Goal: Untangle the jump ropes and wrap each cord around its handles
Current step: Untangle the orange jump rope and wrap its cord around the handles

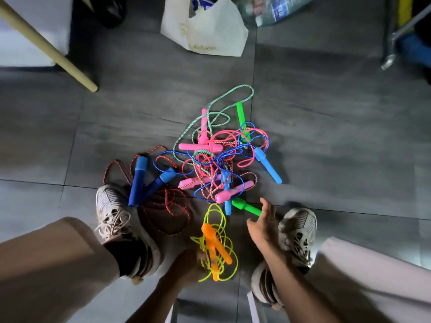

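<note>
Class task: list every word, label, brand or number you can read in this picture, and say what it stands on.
Nothing can be read for certain.
White bag: gold script print near its lower edge, too blurred to read.
Blue and white packaging at the top: print too small and blurred.
Jump rope handles: no lettering shows.

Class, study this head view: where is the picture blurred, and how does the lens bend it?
Head view: the left hand holding the yellow rope is motion-smeared; the right hand is slightly soft; the wide lens bows the floor tile lines near the edges; lighting is dim.
</note>
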Demonstrator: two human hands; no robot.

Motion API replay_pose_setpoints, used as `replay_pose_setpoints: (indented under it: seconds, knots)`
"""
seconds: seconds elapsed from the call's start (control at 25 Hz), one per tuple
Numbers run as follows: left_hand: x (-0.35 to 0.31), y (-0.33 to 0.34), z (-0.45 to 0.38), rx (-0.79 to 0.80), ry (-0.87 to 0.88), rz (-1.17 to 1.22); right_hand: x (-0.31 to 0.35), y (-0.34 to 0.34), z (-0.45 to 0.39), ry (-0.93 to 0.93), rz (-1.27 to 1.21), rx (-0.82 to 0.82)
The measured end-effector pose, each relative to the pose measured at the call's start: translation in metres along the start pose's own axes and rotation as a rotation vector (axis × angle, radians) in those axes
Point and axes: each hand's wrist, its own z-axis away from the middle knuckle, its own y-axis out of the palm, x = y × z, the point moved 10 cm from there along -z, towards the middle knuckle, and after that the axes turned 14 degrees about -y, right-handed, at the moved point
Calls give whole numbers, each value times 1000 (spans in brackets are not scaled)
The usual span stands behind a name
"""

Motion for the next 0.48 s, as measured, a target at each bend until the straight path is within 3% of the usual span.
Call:
replay_pose_setpoints:
  seconds: [0.12,0.24,0.4,0.48]
  knots:
    - [14,-15,-8,-91,-51,-106,-21,18,-19,-40,268,267]
    - [21,-31,-3,-216,-26,-188,-34,28,-16,-9,434,414]
    - [15,-83,10,-461,41,-59,-28,46,18,208,-54,575]
    - [8,-96,9,-356,34,53,5,34,39,196,-262,603]
